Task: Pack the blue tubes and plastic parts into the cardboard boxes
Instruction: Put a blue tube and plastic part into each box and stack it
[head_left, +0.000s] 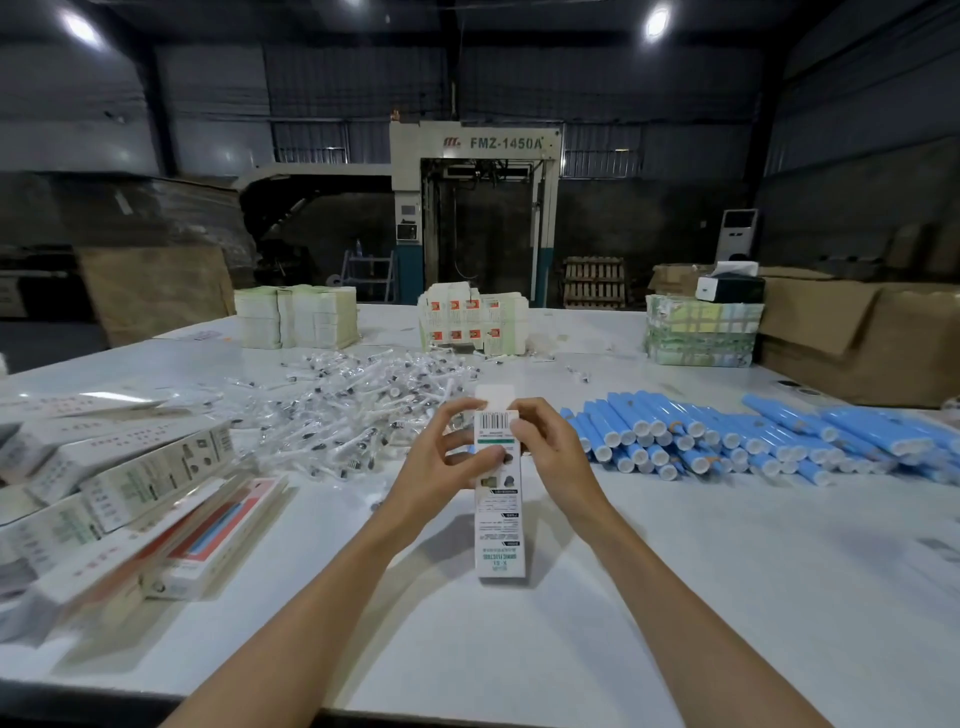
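A long white cardboard box (500, 525) with a barcode and green print lies lengthwise in front of me, its far end flap standing open. My left hand (447, 462) grips its far end from the left, thumb on the printed face. My right hand (550, 452) holds the same end from the right, fingers curled at the flap. A pile of blue tubes (727, 441) with white caps lies to the right. A heap of clear-wrapped plastic parts (358, 410) lies just beyond my left hand.
Filled white boxes (130, 488) are piled at the left on the white table (727, 597). Stacks of flat carton blanks (296, 317), (472, 317) and a wrapped bundle (701, 332) stand at the far edge. Brown cartons (857, 338) sit at the far right.
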